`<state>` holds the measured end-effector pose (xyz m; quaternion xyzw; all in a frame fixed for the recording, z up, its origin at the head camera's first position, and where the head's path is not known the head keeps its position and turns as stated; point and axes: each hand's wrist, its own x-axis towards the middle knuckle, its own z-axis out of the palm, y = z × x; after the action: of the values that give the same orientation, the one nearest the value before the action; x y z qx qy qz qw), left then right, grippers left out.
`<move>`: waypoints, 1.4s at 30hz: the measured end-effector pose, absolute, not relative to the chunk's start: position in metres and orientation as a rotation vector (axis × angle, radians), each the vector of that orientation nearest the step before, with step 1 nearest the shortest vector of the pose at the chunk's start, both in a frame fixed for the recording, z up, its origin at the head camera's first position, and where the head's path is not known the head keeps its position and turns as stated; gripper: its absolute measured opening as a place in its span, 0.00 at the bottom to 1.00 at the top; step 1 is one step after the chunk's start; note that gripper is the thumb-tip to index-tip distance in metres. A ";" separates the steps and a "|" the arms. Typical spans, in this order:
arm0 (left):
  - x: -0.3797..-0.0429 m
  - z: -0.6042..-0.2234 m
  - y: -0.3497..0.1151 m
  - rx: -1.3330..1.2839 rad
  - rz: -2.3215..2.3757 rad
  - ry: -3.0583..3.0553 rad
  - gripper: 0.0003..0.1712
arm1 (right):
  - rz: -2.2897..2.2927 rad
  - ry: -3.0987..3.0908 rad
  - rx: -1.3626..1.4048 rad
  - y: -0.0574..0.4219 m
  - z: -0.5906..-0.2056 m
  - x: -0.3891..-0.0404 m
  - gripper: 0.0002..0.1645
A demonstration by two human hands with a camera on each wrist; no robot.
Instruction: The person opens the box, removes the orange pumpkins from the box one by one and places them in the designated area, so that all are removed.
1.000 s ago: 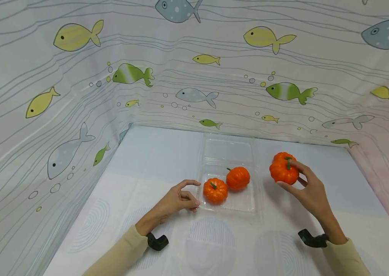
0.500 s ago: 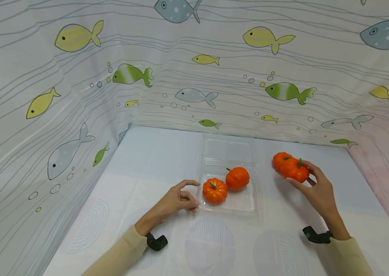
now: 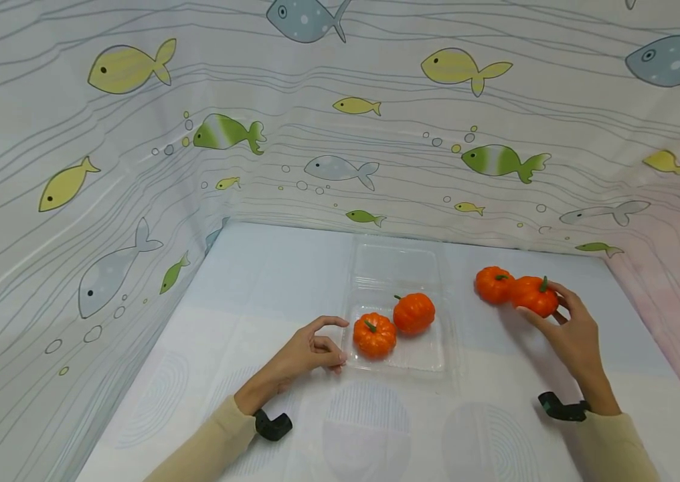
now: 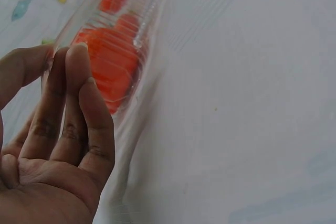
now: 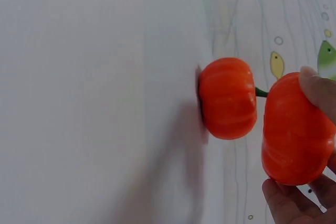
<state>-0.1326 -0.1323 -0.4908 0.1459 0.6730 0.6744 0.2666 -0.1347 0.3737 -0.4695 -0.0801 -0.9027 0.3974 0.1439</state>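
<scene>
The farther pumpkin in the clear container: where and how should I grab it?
Probably across the rounded body of the farther pumpkin, coming from above and the right. Its thin stem tilts leftward, the nearer pumpkin crowds its left front, and bare container floor shows at its right front.

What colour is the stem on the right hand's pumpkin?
The stem is green, clearest in the head view.
</scene>
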 end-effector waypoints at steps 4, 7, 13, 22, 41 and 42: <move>-0.133 -0.491 -0.132 0.401 1.820 1.817 0.40 | 1.141 -2.616 -0.289 0.380 -0.472 -0.137 0.52; -0.133 -0.492 -0.132 0.402 1.819 1.819 0.40 | 1.148 -2.616 -0.319 0.384 -0.474 -0.139 0.52; -0.134 -0.493 -0.131 0.398 1.815 1.825 0.40 | 1.144 -2.617 -0.380 0.393 -0.479 -0.144 0.53; -0.133 -0.493 -0.129 0.402 1.806 1.833 0.39 | 1.154 -2.625 -0.504 0.403 -0.486 -0.152 0.55; -0.133 -0.497 -0.131 0.410 1.813 1.820 0.39 | 1.190 -2.660 -0.530 0.411 -0.489 -0.172 0.58; -0.133 -0.497 -0.131 0.409 1.813 1.822 0.40 | 1.193 -2.662 -0.531 0.411 -0.490 -0.173 0.59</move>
<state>-0.1329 -0.1313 -0.4970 0.1513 0.6748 0.6715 0.2661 -0.1734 0.4109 -0.4896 -0.1783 -0.8943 0.4007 0.0884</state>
